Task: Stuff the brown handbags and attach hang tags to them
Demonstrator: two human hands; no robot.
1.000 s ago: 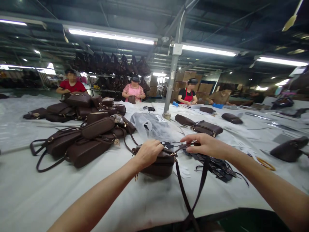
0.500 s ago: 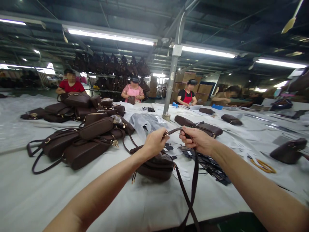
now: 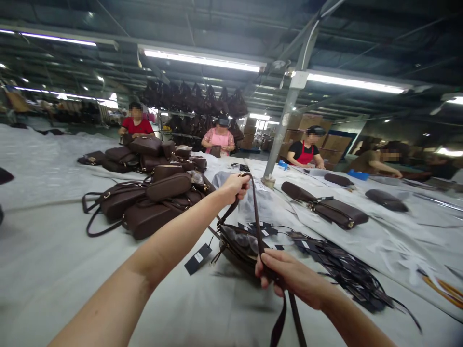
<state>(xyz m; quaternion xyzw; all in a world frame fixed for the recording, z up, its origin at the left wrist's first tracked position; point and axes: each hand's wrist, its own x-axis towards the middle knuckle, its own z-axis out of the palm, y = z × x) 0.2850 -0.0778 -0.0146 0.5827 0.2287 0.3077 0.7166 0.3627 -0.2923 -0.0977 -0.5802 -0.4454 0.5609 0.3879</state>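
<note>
Raised above the table, my left hand is closed around a dark brown bag strap near a small gold buckle. My right hand is lower and closer to me, its fingers wrapped round the same strap, whose loose lengths hang toward the table's front. Between and below the hands is the dark brown handbag, its top open, with clear wrapping showing inside. A black hang tag dangles at its left side. My right hand covers part of the bag's right end.
A heap of brown handbags lies at left. Many black tags are piled at right, beside more bags. A metal post rises beyond clear plastic. Several co-workers are across the white-covered table.
My right hand has slid down the strap toward me, away from my left hand, which has risen slightly. The black tag now shows beside the bag. The view has turned left.
</note>
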